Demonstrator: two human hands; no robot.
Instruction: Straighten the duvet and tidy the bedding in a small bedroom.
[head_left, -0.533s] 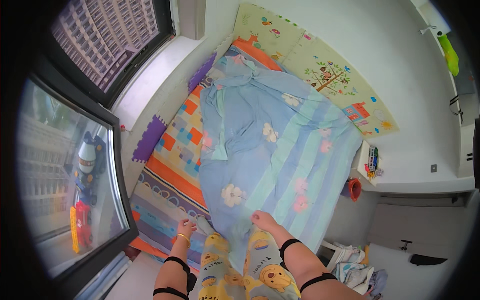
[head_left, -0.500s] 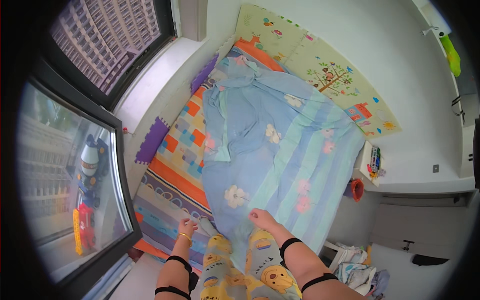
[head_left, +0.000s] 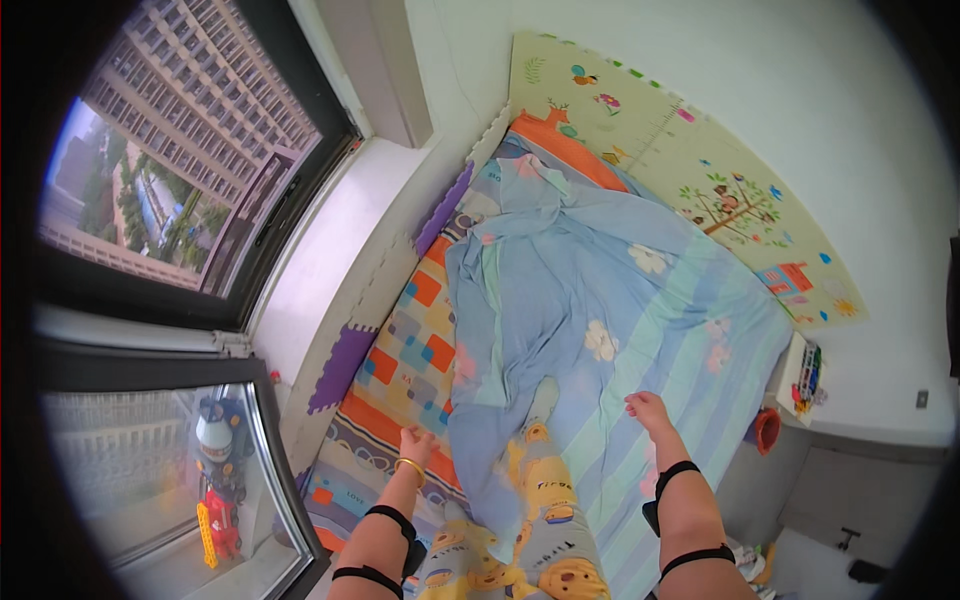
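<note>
My left hand [head_left: 417,447] hangs in the air above the patterned orange and grey bed sheet [head_left: 402,352], near the left edge of the quilt. It holds nothing; its fingers are loosely bent and apart. Over the striped part of the blue floral quilt [head_left: 560,290], my right hand [head_left: 648,410] is raised with loosely curled fingers and nothing visible in it. The quilt lies rumpled across most of the bed. One socked foot [head_left: 543,400] stands on it, below yellow and grey printed trousers [head_left: 550,490].
At the left, a dark-framed window sash [head_left: 275,470] swings inward beside the bed, with toy vehicles [head_left: 220,520] seen through its glass. Purple foam pieces [head_left: 345,366] line the wall. A decorated panel [head_left: 690,150] borders the far side. A red bin [head_left: 765,431] stands at the right.
One leg has stepped forward onto the quilt. My right hand has moved out to the right, its fingers a little looser. The whole view has shifted, showing more of the window.
</note>
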